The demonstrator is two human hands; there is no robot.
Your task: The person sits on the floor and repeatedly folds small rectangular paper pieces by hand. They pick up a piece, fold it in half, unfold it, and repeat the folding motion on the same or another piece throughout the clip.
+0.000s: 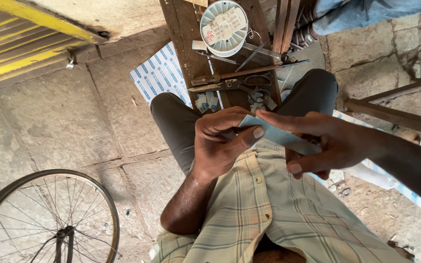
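Pale blue strip (281, 137) being held flat just below the wooden bench (183, 34), over the lap. Left hand (220, 143) pinching its near end, thumb pressing on top; right hand (332, 143) clamping the far end between forefinger and thumb. Best keeping it taut, level, fingertips clear of the middle, scissors (242, 86) lying ready on that bench.
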